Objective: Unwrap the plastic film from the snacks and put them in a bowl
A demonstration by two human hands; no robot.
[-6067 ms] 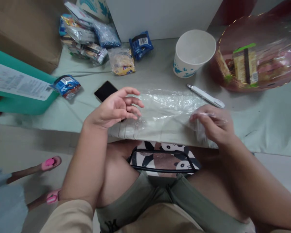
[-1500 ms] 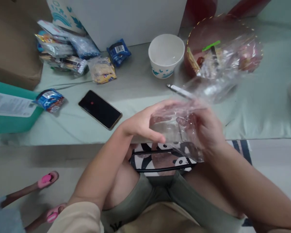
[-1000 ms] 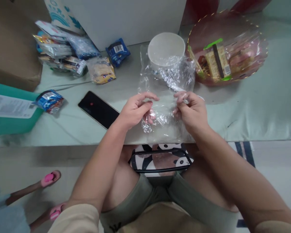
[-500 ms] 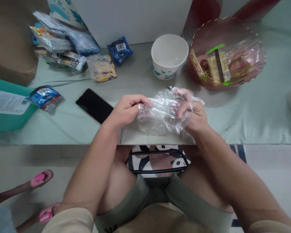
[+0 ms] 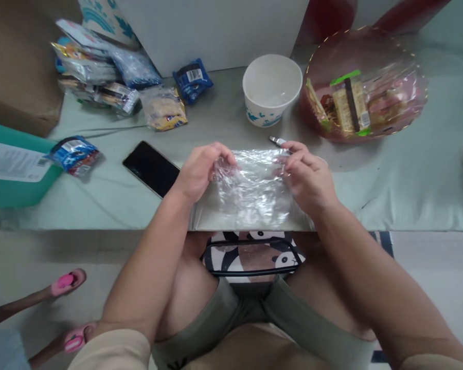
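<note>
A clear plastic bag (image 5: 256, 192) hangs spread between my two hands, near the table's front edge. My left hand (image 5: 204, 167) pinches its upper left corner between thumb and fingers. At the upper right corner, my right hand (image 5: 310, 177) is closed on the same plastic. Just beyond my right fingertips a small metal tool (image 5: 277, 140), perhaps nail clippers, pokes out; whether it touches the hand I cannot tell. A black phone (image 5: 152, 168) lies flat beside my left hand. The white paper bowl (image 5: 272, 90) stands upright behind the bag.
A reddish clear bowl (image 5: 370, 131) at the right holds wrapped snacks. Packaged snacks (image 5: 96, 69) are piled at the back left, with a blue packet (image 5: 193, 80) nearby. Another packet (image 5: 75, 155) leans by a teal container (image 5: 15, 192). Another person's feet in pink sandals (image 5: 67, 282) show below left.
The plastic bag was bunched up, mostly at my right hand; now it is stretched flat and hangs down between both hands. The small metal tool shows more clearly.
</note>
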